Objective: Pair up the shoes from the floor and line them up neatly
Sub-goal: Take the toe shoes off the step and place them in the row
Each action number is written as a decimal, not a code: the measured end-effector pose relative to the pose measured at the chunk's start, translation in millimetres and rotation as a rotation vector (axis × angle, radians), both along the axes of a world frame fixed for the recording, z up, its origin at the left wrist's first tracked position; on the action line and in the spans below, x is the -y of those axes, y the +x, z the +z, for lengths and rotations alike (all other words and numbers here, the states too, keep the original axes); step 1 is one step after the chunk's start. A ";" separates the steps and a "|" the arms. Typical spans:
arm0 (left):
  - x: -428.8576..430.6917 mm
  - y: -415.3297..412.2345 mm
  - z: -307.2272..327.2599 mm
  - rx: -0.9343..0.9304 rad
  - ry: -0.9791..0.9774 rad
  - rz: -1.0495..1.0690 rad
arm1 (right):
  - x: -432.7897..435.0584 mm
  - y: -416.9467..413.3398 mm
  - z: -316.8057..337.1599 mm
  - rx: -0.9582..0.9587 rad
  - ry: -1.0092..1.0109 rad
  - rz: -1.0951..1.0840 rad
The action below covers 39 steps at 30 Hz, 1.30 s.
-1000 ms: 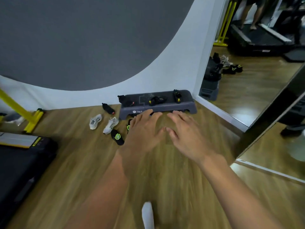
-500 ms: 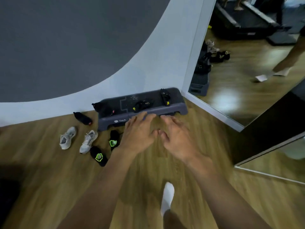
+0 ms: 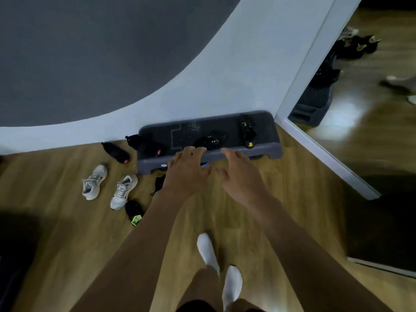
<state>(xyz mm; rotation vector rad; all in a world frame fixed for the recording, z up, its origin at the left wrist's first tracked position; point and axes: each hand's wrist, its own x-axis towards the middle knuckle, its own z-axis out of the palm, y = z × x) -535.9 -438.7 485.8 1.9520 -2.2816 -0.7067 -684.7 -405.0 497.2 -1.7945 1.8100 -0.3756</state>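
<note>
A grey step platform (image 3: 267,154) stands against the wall with two black-and-yellow shoes (image 3: 212,139) (image 3: 247,130) and a black shoe with a red tab (image 3: 153,149) on top. On the floor to its left lie a black shoe (image 3: 116,152), two white sneakers (image 3: 94,182) (image 3: 123,191) and two black shoes with green heels (image 3: 134,210) (image 3: 159,183). My left hand (image 3: 188,174) and my right hand (image 3: 242,176) are stretched forward, fingers spread, in front of the platform's front edge. Neither holds anything.
A wall mirror (image 3: 360,91) on the right reflects the platform and shoes; its white frame meets the floor beside the platform. A dark object (image 3: 15,255) sits at the left edge. My feet in white socks (image 3: 208,251) stand on the wooden floor.
I have stepped closer and the view has tilted down. The platform and shoes appear larger, and both hands have reached nearer the platform's front edge.
</note>
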 end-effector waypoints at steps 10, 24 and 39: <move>199.4 -10.0 -200.9 0.036 0.220 0.020 | 186.1 6.6 -186.2 0.202 0.197 -0.185; 361.8 -17.8 -494.9 0.315 0.346 0.019 | 338.8 35.8 -494.9 0.478 0.600 -0.538; 355.7 -37.5 -518.4 -0.047 0.231 0.448 | 396.2 5.2 -526.3 -0.013 0.257 -0.183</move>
